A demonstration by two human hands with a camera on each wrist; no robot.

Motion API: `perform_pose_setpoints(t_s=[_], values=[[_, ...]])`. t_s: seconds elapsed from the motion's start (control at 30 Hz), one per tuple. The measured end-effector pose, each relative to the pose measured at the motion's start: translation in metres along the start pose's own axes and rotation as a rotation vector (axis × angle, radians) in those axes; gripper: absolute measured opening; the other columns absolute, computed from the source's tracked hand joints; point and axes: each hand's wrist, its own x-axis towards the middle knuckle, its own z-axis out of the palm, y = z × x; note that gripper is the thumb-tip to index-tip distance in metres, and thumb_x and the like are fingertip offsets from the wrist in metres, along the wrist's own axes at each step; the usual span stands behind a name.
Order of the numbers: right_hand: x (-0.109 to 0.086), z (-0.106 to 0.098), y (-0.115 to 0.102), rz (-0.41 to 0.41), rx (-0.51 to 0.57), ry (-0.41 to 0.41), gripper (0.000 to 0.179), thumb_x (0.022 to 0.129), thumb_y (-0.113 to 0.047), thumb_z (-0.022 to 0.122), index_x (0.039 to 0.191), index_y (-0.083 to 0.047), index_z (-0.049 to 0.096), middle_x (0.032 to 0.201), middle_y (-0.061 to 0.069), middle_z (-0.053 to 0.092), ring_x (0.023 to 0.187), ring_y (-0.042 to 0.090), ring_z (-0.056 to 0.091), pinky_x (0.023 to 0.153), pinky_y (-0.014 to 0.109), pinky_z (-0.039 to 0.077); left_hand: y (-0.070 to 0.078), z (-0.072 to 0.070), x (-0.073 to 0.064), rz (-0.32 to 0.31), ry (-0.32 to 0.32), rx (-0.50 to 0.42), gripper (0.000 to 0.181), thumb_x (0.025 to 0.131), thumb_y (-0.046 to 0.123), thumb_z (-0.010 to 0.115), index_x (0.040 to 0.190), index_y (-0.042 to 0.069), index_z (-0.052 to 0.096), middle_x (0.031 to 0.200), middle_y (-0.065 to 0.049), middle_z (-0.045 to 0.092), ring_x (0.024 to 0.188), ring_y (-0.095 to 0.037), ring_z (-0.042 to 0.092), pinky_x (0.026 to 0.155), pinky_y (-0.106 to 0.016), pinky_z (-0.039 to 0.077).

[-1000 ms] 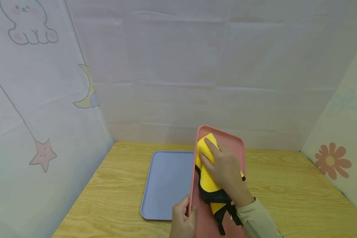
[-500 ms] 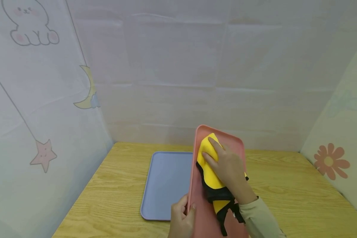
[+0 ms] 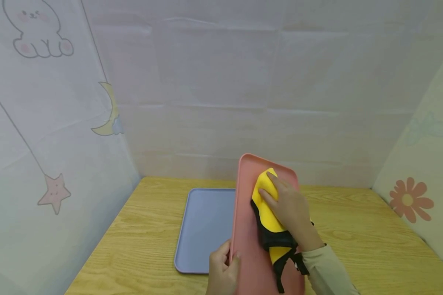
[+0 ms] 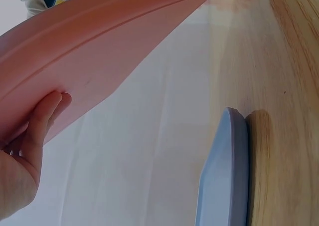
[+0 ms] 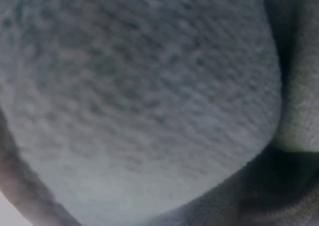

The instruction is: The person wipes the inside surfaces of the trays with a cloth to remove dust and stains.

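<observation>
Left hand (image 3: 223, 268): fingers grip tilted pink tray (image 3: 251, 262)
Right hand (image 3: 289, 207): nearly straight fingers press black-edged yellow cloth (image 3: 267, 217) against it

I see the left hand (image 3: 222, 270) gripping between thumb and fingers; beyond it, the right hand (image 3: 291, 209) presses, visible fingers straight.

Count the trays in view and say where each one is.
2: the pink tray, held tilted in the left hand, and the blue tray, flat on the wooden table, partly hidden by the pink one.
</observation>
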Motion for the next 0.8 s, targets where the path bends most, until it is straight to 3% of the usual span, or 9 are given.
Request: perform_pose_setpoints(t_s=[0.2, 0.37, 0.47, 0.8], values=[[-0.002, 0.002, 0.010, 0.050, 0.001, -0.074, 0.052, 0.084, -0.033, 0.060, 0.126, -0.003, 0.049, 0.106, 0.020, 0.058, 0.061, 0.025, 0.053, 0.045, 0.031, 0.039, -0.001, -0.002, 0.000, 0.039, 0.007, 0.014, 0.026, 0.075, -0.021, 0.047, 0.099, -0.014, 0.056, 0.073, -0.023, 0.062, 0.058, -0.018, 0.061, 0.047, -0.026, 0.049], [-0.004, 0.005, 0.018, 0.075, 0.019, -0.115, 0.054, 0.086, -0.036, 0.057, 0.128, -0.005, 0.047, 0.103, 0.021, 0.059, 0.050, 0.017, 0.045, 0.041, 0.028, 0.033, -0.002, -0.002, 0.001, 0.076, 0.017, 0.010, 0.027, 0.075, -0.022, 0.046, 0.100, -0.016, 0.055, 0.072, -0.024, 0.061, 0.059, -0.020, 0.061, 0.048, -0.027, 0.049], [-0.004, 0.007, 0.021, 0.079, 0.029, -0.124, 0.054, 0.086, -0.037, 0.056, 0.129, -0.005, 0.046, 0.101, 0.021, 0.059, 0.046, 0.014, 0.040, 0.040, 0.027, 0.031, -0.001, -0.003, 0.001, 0.064, 0.017, 0.001, 0.027, 0.075, -0.022, 0.046, 0.100, -0.016, 0.055, 0.074, -0.025, 0.061, 0.060, -0.020, 0.061, 0.049, -0.028, 0.050], [-0.003, 0.010, 0.032, 0.124, 0.045, -0.152, 0.054, 0.087, -0.037, 0.055, 0.128, -0.002, 0.046, 0.105, 0.022, 0.058, 0.065, 0.024, 0.053, 0.047, 0.029, 0.037, 0.004, -0.005, 0.001, 0.049, 0.031, -0.001, 0.029, 0.074, -0.022, 0.045, 0.099, -0.015, 0.056, 0.073, -0.023, 0.062, 0.060, -0.017, 0.061, 0.049, -0.028, 0.050]])
